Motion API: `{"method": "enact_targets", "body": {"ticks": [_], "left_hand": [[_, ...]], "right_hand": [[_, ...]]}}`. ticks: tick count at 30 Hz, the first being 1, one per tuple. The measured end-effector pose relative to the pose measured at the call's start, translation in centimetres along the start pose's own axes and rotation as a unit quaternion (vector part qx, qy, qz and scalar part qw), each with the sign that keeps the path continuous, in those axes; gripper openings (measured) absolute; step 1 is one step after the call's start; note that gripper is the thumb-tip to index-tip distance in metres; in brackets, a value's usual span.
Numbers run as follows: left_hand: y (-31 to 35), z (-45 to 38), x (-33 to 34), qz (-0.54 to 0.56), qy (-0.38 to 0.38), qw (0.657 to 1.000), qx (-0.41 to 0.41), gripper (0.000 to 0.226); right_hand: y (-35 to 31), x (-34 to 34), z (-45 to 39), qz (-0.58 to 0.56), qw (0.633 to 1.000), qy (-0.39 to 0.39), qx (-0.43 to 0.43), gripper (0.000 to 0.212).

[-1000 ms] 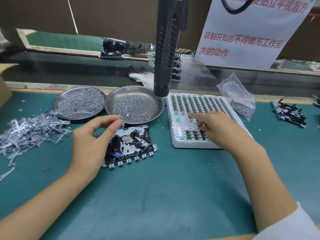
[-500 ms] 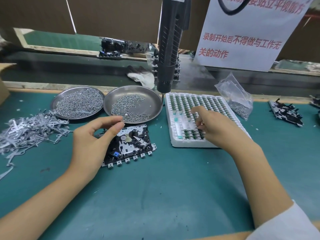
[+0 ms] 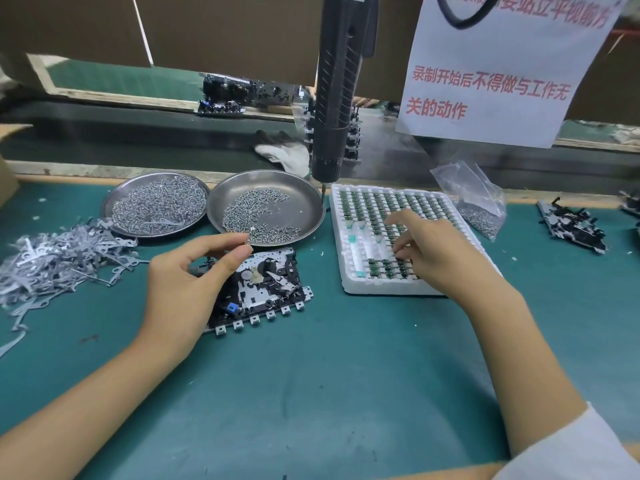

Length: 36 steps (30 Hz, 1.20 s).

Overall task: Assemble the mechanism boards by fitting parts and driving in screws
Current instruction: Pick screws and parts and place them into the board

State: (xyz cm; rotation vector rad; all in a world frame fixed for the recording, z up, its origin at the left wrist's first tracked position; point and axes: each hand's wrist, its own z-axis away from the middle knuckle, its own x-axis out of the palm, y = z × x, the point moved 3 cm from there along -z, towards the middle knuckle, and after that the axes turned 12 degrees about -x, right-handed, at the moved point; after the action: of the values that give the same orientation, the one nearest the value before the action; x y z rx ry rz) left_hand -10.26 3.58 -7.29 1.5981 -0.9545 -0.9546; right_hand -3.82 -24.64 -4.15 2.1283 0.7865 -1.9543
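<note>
A black and silver mechanism board (image 3: 268, 287) lies on the green mat in front of me. My left hand (image 3: 188, 289) hovers over its left half, thumb and forefinger pinched on a small screw (image 3: 248, 238). My right hand (image 3: 436, 251) reaches into the white foam tray (image 3: 349, 271) of small green parts, fingertips curled down among the near rows; whether it holds a part is hidden. A black electric screwdriver (image 3: 337, 88) hangs above, between the right dish and the tray.
Two steel dishes of screws (image 3: 157, 206) (image 3: 266, 209) stand behind the board. A heap of grey metal strips (image 3: 55, 258) lies at the left. A plastic bag of screws (image 3: 479, 209) and another mechanism board (image 3: 571, 226) lie at the right. A white glove (image 3: 287, 154) lies on the belt behind.
My right hand has shifted slightly within the foam tray, its fingers now curled down onto the near rows. My left hand keeps its pinch over the board.
</note>
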Motion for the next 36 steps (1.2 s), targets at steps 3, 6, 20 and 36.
{"method": "enact_targets", "body": {"ticks": [3,6,20,36], "left_hand": [[0.1,0.0,0.1,-0.003,-0.005,1.000,0.006,0.017],[0.2,0.1,0.2,-0.003,-0.012,1.000,0.013,0.016],[0.8,1.5,1.3,-0.018,-0.082,0.994,0.071,0.020],[0.7,1.4,1.3,-0.020,-0.094,0.993,0.061,0.015]], "right_hand": [[-0.1,-1.3,0.3,-0.072,0.991,0.115,-0.016,0.031],[-1.2,-2.1,0.6,-0.170,0.970,0.174,-0.020,0.014],[-9.4,4.4,-0.8,-0.630,0.769,0.102,-0.030,0.018],[-10.4,4.9,-0.5,-0.595,0.793,0.127,-0.029,0.027]]}}
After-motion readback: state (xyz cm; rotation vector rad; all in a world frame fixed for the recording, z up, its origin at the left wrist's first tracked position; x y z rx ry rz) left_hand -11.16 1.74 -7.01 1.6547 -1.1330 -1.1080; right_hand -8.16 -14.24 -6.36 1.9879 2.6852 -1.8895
